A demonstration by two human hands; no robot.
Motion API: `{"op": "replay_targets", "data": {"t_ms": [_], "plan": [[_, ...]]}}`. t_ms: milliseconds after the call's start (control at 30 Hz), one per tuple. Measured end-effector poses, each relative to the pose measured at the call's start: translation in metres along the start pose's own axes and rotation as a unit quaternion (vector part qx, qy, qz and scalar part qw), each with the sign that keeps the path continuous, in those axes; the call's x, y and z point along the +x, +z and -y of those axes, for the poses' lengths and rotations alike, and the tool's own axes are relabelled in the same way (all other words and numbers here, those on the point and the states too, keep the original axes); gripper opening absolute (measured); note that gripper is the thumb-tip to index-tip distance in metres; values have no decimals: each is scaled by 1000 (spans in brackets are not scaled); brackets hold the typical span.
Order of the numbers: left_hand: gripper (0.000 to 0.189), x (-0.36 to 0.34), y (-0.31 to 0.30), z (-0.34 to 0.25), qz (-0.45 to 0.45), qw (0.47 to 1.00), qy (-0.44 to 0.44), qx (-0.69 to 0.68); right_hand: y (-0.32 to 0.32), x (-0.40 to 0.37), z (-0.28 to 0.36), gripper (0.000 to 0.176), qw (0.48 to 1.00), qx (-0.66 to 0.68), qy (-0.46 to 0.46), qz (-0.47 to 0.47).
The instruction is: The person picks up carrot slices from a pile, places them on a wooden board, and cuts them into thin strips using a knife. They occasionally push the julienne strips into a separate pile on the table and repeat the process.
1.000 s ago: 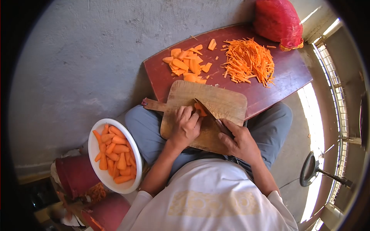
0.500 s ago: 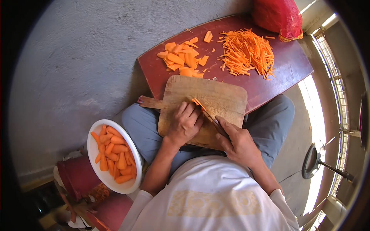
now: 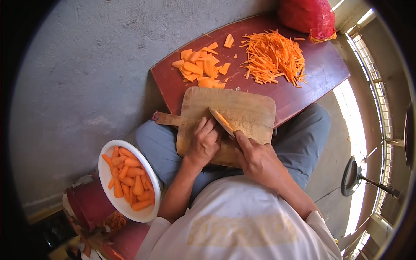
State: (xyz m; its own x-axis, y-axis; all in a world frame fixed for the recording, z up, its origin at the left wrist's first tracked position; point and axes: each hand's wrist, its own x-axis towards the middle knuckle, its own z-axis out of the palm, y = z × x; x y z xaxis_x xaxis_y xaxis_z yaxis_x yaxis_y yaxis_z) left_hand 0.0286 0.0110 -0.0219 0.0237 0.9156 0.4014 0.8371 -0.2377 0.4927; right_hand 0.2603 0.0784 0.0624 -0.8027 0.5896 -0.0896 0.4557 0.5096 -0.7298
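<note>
A wooden cutting board (image 3: 245, 110) rests across my lap and the edge of a red board. My left hand (image 3: 203, 143) presses down on the board with its fingers curled over a small carrot piece, which is mostly hidden. My right hand (image 3: 255, 158) grips a knife (image 3: 223, 122) whose blade points up-left, with a thin orange carrot slice lying on the blade beside my left fingertips.
On the red board (image 3: 312, 82) lie a pile of carrot slices (image 3: 201, 69) and a heap of thin carrot strips (image 3: 273, 56). A red mesh bag (image 3: 307, 15) sits at its far end. A white bowl of peeled carrot chunks (image 3: 128, 180) stands at my left.
The knife has cut through the carrot piece and its blade now lies flatter with a slice on it. My left fingers have closed further over the piece.
</note>
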Motion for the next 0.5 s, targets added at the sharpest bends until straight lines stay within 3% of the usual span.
{"op": "replay_targets", "data": {"t_ms": [167,367,500], "plan": [[39,-5,9,4,-44,999,10,-26,-17,-14,20,44,999,13,37,20],[46,-9,-1,-5,8,999,-30,-10,3,10,1,41,999,-6,-38,-20],[49,-7,1,-2,-18,999,-22,-27,-9,-2,17,40,1000,14,9,5]]}}
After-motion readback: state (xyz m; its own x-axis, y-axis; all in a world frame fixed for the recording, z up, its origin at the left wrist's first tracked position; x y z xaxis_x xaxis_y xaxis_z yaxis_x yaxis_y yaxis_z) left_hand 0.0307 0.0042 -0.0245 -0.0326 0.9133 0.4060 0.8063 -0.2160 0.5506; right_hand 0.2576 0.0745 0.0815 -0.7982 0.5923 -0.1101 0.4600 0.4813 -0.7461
